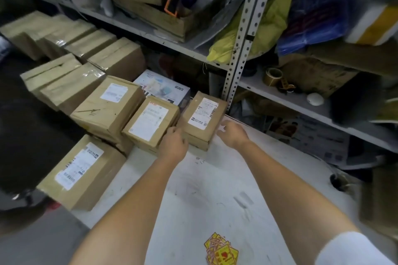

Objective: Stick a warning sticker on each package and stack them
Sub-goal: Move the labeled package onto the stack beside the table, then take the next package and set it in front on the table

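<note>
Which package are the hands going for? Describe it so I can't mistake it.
Start at the perforated grey shelf upright. At its foot sits a small brown cardboard package on the white table. It is the rightmost labelled one, flanked by both hands.

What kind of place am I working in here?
Probably a parcel packing or storage room: taped cardboard packages with shipping labels crowd the white table, cluttered metal shelving stands behind, and yellow warning stickers lie ready.
</note>
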